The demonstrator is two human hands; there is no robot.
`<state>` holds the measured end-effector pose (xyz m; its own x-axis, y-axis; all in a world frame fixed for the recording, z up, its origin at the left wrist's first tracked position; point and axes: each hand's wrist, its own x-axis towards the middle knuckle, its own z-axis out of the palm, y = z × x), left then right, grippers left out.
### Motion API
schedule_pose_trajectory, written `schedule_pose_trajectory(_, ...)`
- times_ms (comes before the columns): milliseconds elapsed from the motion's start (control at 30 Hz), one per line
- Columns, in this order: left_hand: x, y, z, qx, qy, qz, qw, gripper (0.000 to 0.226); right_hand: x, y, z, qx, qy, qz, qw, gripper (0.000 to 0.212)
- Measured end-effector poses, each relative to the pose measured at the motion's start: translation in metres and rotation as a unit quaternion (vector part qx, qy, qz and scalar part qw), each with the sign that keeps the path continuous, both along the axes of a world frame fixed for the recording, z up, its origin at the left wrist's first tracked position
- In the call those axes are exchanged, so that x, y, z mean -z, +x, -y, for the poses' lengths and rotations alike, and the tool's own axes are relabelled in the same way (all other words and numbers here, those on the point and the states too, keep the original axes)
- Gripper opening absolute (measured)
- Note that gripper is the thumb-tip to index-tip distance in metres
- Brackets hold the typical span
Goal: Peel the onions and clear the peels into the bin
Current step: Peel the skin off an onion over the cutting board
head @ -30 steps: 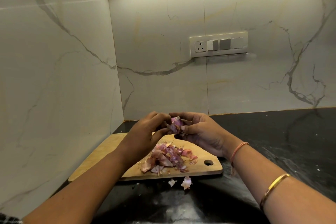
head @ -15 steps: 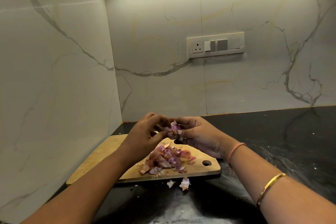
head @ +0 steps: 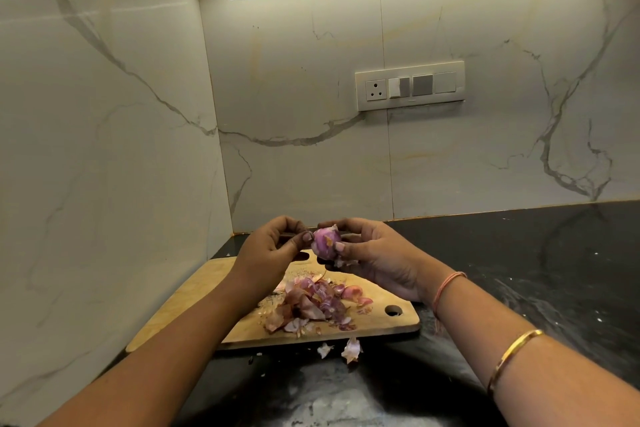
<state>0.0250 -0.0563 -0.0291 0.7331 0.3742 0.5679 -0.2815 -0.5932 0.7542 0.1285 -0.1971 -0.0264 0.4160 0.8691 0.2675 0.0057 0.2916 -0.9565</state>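
Observation:
A small purple onion [head: 325, 243] is held in the air above the wooden cutting board [head: 207, 291]. My right hand [head: 374, 258] cups it from the right, fingers and thumb curled round it. My left hand [head: 273, 250] is at its left side, the thumb tip touching the onion's skin and the fingers curled above. A heap of purple and brown onion peels [head: 311, 305] lies on the board below the hands. No bin is in view.
Two loose peel scraps [head: 350, 350] lie on the black counter [head: 519, 270] just in front of the board. Marble walls close the corner at left and behind. A switch panel [head: 409, 85] sits on the back wall.
The onion now shows a smoother, rounder purple surface between the hands; loose skin seen on it earlier is gone. Both hands stay together above the board.

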Motion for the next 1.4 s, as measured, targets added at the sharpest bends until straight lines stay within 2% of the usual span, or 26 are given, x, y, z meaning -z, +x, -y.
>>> schedule_pose_trajectory(167,0.002,0.001,-0.002,-0.051,0.015,-0.012,0.999,0.016,-0.002,0.001,0.002,-0.017,0.028,-0.035,0.999,0.029)
schedule_pose_trajectory(333,0.004,0.000,-0.009,-0.113,0.042,-0.011,0.993,0.021,-0.004,-0.002,0.002,-0.033,0.017,-0.039,0.999,0.032)
schedule_pose_trajectory(467,0.002,-0.001,-0.002,-0.076,0.016,0.012,0.997,0.024,-0.004,-0.002,0.002,-0.016,0.023,-0.060,0.998,0.028)
schedule_pose_trajectory(533,0.002,-0.002,0.002,-0.050,0.014,0.011,0.999,0.016,-0.003,-0.001,0.002,-0.009,0.026,-0.043,0.999,0.027)
schedule_pose_trajectory(600,0.001,-0.004,0.005,-0.031,0.021,0.012,0.999,0.009,-0.001,-0.001,0.002,-0.005,0.028,-0.023,0.999,0.035)
schedule_pose_trajectory(867,-0.002,-0.007,0.009,-0.043,0.100,0.040,0.993,0.016,-0.001,-0.002,0.002,0.009,0.016,0.005,1.000,0.038)
schedule_pose_trajectory(1067,-0.001,-0.007,0.002,-0.069,0.128,0.066,0.987,0.024,-0.003,-0.005,0.002,-0.008,0.017,-0.012,1.000,0.026)
schedule_pose_trajectory(1133,-0.001,-0.008,0.004,-0.051,0.159,0.062,0.984,0.027,-0.004,-0.005,0.002,-0.003,0.024,-0.026,0.999,0.023)
schedule_pose_trajectory(1267,0.001,-0.008,0.005,-0.046,0.287,0.062,0.955,0.043,-0.005,-0.004,0.003,0.009,0.028,-0.023,0.999,0.025)
schedule_pose_trajectory(1400,0.001,-0.008,0.004,-0.059,0.326,0.066,0.941,0.041,-0.006,-0.004,0.003,0.006,0.021,-0.014,1.000,0.021)
